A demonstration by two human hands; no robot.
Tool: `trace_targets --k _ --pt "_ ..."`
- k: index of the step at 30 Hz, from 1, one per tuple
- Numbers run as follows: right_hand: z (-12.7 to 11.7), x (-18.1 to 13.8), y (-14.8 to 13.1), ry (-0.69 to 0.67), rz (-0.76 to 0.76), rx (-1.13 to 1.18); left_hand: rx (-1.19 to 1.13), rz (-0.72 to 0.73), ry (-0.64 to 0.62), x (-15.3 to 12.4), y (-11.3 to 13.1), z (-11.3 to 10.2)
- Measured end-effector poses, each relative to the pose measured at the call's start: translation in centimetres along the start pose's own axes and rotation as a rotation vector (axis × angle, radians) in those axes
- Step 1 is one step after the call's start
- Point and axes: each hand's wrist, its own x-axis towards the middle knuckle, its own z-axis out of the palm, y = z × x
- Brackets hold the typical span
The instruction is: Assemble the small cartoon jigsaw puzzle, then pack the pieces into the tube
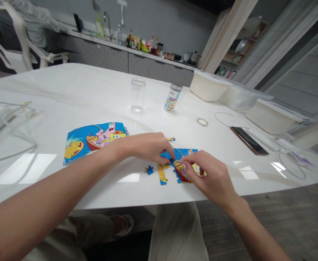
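Observation:
A partly joined cartoon jigsaw puzzle (182,177) lies near the table's front edge, with a gap between its yellow left strip and the boat section. My left hand (155,146) reaches over from the left, its thumb and index finger closed on the puzzle's upper left part. From the right, my right hand (209,174) pinches at the middle of the puzzle, thumb and index finger together on a piece mostly hidden by the fingertips. Two loose pieces lie apart: a blue and yellow puzzle piece (149,170) and another small piece (172,139). My left forearm partly covers the picture sheet (77,139).
Farther back stand a clear jar (138,95) and a cartoon-labelled jar (173,98). A ring (202,122), a phone (249,140) and cables lie to the right, near plastic bins (209,87). A white cable (35,139) lies at left.

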Motion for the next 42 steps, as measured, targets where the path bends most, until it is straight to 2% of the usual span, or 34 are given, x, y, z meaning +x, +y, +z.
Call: trace_targets --k 6,11,15,22,28,34,38,42 --pt "-0.2 -1.6 0.0 -0.005 -0.197 -0.011 -0.026 0.041 -0.034 0.0 0.2 -0.2" --pt "-0.3 -1.8 -0.3 -0.020 -0.192 0.034 -0.010 0.070 -0.091 0.0 0.3 0.0" --pt "-0.2 -2.3 -0.1 -0.035 -0.151 0.031 0.021 0.082 -0.086 0.0 0.4 0.1" --pt "-0.3 -3.0 0.1 -0.043 -0.240 -0.010 0.025 0.067 -0.059 0.0 0.6 0.1" --pt "-0.2 -3.2 0.3 -0.052 -0.202 0.112 -0.051 0.126 -0.081 0.0 0.7 0.4" --pt "0.0 -3.5 0.4 -0.071 -0.136 0.184 -0.011 0.102 -0.093 0.1 1.2 0.6" --pt "0.2 -3.8 0.5 -0.068 -0.093 0.187 -0.050 0.119 -0.084 0.1 1.3 0.5" --pt "0.3 -4.1 0.6 -0.072 -0.083 0.175 -0.064 0.108 -0.128 0.2 1.3 0.6"
